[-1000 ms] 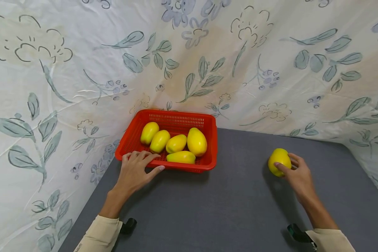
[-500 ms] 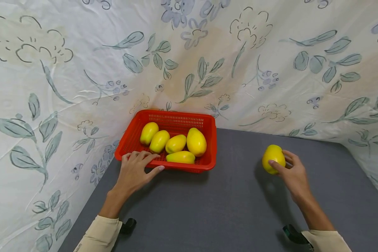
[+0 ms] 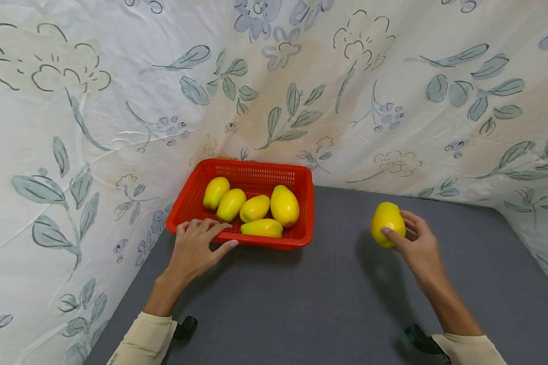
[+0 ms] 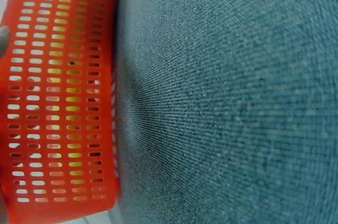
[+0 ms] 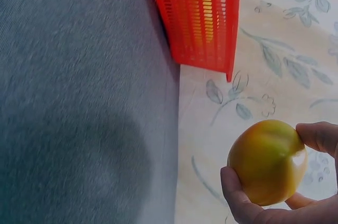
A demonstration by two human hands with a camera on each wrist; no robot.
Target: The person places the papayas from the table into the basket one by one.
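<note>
Yellow mango (image 3: 386,223), single fruit, held in the right hand (image 3: 417,251) and lifted clear of the grey desk (image 3: 347,304); a soft shadow lies on the cloth beneath it. Position: over the right half of the desk, toward the far edge, well apart from the basket. Fingers curled round the fruit, thumb across its near side, fingertips on the far side. The right wrist view confirms it: mango (image 5: 267,161) pinched between thumb (image 5: 240,197) and fingers (image 5: 319,135), skin yellow with an orange-green blush.

Red basket (image 3: 304,203), slotted plastic, sits in the far left corner of the desk, its back wall against the hanging cloth. Five more mangoes (image 3: 254,208) lie inside: four in a row across the middle, one lying crosswise against the near wall.

Left hand (image 3: 195,248) rests flat on the desk at the basket's near left corner; fingers straight and spread apart, tips lying on the near rim. It grips nothing. Left wrist view shows only the basket's slotted wall (image 4: 58,102) close up, yellow visible through the holes, and grey desk cloth beside it.

Cream sleeves (image 3: 146,339) at both wrists, a dark strap fitting on each. Floral sheet (image 3: 392,101), pale with grey-green leaves, hangs behind the desk and along its left and right edges.
</note>
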